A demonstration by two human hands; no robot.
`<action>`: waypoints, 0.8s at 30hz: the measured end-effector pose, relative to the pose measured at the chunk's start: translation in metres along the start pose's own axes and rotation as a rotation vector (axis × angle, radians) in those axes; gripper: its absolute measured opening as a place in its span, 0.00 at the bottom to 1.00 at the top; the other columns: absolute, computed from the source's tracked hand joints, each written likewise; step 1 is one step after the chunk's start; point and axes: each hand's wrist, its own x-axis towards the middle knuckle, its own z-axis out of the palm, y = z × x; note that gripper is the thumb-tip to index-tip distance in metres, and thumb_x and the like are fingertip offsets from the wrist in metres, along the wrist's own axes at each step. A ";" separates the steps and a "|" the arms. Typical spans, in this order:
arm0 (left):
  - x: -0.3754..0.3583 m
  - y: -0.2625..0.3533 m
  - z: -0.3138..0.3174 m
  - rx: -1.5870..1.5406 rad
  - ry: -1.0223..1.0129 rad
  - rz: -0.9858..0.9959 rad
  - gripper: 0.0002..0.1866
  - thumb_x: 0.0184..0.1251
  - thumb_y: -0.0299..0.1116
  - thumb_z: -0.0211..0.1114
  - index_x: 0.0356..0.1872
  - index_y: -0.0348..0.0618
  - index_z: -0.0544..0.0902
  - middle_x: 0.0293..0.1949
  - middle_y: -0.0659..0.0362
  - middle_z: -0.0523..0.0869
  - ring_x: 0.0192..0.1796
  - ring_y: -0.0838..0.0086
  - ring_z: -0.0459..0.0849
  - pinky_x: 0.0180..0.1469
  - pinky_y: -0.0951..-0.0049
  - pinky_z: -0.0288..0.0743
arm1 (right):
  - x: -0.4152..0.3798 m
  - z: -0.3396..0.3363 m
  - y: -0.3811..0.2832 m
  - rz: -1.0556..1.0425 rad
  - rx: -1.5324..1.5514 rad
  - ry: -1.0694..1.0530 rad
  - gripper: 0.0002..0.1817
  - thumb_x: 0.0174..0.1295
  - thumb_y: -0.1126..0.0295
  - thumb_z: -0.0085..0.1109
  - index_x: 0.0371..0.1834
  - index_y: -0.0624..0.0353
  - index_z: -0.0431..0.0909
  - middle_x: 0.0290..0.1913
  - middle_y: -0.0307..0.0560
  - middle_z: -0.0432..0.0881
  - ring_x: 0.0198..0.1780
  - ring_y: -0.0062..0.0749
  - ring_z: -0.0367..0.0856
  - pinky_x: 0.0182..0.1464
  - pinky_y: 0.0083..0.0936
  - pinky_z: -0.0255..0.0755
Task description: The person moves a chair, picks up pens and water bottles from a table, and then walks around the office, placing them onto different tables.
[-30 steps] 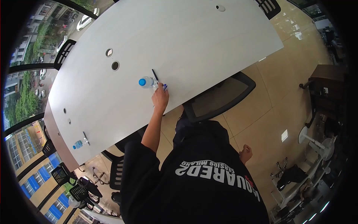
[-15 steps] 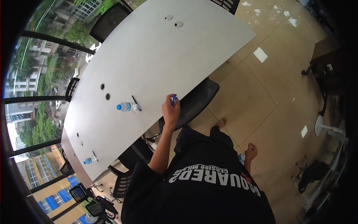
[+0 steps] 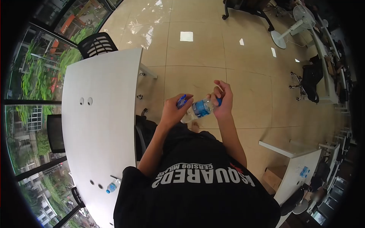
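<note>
My left hand (image 3: 173,112) is closed around a slim blue pen (image 3: 182,101), whose end pokes up between thumb and fingers. In front of my body, my right hand (image 3: 224,102) grips a clear water bottle (image 3: 201,108) at its blue-cap end, with some fingers curled loosely above. The bottle has a blue label and lies tilted across the gap between my hands. Its base comes right up beside my left thumb and fingers.
The long white table (image 3: 102,129) runs along my left, with another bottle (image 3: 111,187) and a dark pen (image 3: 115,177) on it. A black mesh chair (image 3: 98,45) stands at its far end. To the right are a white fan (image 3: 279,39) and a smaller white table (image 3: 304,159).
My view has swung right, away from the table's middle. My left hand has left the table side with the pen, and my right hand has raised the bottle up to meet it.
</note>
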 end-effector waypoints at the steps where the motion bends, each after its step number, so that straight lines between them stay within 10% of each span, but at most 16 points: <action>1: 0.012 0.001 -0.004 -0.053 -0.059 -0.043 0.16 0.65 0.35 0.69 0.47 0.33 0.85 0.39 0.53 0.90 0.41 0.76 0.87 0.47 0.74 0.79 | 0.006 0.006 0.000 0.041 0.016 -0.019 0.16 0.68 0.58 0.51 0.44 0.61 0.75 0.15 0.34 0.59 0.10 0.23 0.58 0.34 0.31 0.71; 7: 0.090 -0.005 -0.046 0.002 -0.364 0.046 0.29 0.50 0.47 0.79 0.47 0.34 0.84 0.34 0.52 0.88 0.36 0.71 0.86 0.44 0.71 0.79 | 0.082 0.063 0.009 0.205 -0.115 -0.169 0.18 0.69 0.55 0.49 0.45 0.61 0.75 0.15 0.34 0.61 0.10 0.25 0.60 0.31 0.31 0.71; 14: 0.174 -0.019 -0.165 -0.186 -0.200 -0.019 0.31 0.46 0.41 0.81 0.50 0.34 0.83 0.36 0.56 0.87 0.39 0.75 0.84 0.46 0.73 0.78 | 0.198 0.191 0.045 0.175 -0.348 -0.260 0.18 0.69 0.57 0.51 0.47 0.63 0.76 0.24 0.39 0.73 0.23 0.32 0.77 0.36 0.33 0.73; 24: 0.202 -0.102 -0.298 -0.164 0.848 -0.166 0.34 0.45 0.33 0.82 0.54 0.40 0.76 0.42 0.61 0.84 0.43 0.79 0.82 0.47 0.75 0.78 | 0.320 0.242 0.081 0.314 -0.570 -0.158 0.14 0.68 0.63 0.54 0.49 0.61 0.76 0.35 0.40 0.79 0.38 0.31 0.79 0.46 0.32 0.75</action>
